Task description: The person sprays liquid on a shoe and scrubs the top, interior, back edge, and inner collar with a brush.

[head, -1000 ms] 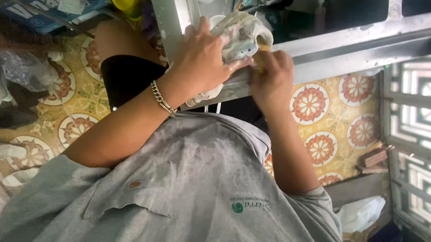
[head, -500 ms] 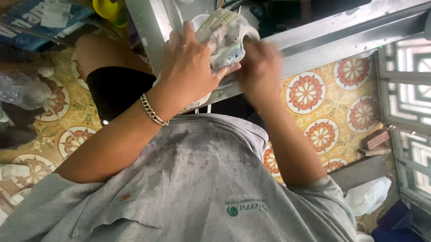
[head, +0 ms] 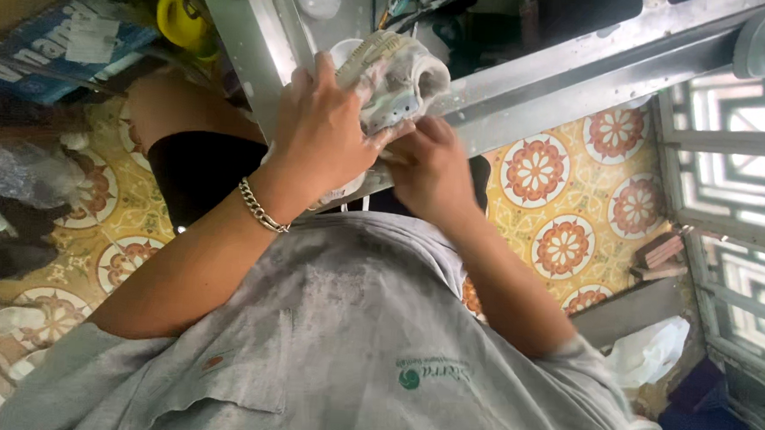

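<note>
Both hands on pale moulded part [head: 398, 81], against metal frame bar [head: 573, 77].

Left hand [head: 321, 133] fingers curled round it; right hand [head: 433, 170] fingers bent, pressing lower edge, below bar.

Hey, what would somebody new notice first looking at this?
Top centre, the left hand, a chain bracelet on its wrist, clasps a pale, stained shoe, with the right hand pressed against it from below. Behind them a grey metal frame crosses an orange flower-patterned tiled floor.
</note>
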